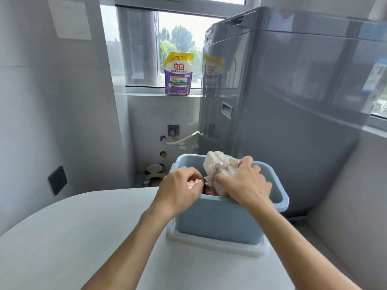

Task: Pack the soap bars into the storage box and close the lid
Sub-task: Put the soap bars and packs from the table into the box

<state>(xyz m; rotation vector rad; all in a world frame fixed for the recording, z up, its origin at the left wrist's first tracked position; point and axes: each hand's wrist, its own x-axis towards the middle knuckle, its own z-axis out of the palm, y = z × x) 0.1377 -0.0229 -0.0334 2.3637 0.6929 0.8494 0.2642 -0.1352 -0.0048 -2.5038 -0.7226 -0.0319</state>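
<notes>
My right hand [244,183] grips a clear bag of pale soap bars [219,166], pushing it into the blue storage box [219,220]. My left hand [180,187] pinches a small wrapped bar [193,183] at the rim. The white lid [215,245] sits underneath the box, so I judge packing is nearly done and closing remains.

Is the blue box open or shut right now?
Open: the blue box has no lid on top, and both hands reach inside.

Storage box [219,218] stands on its lid [213,245].
</notes>
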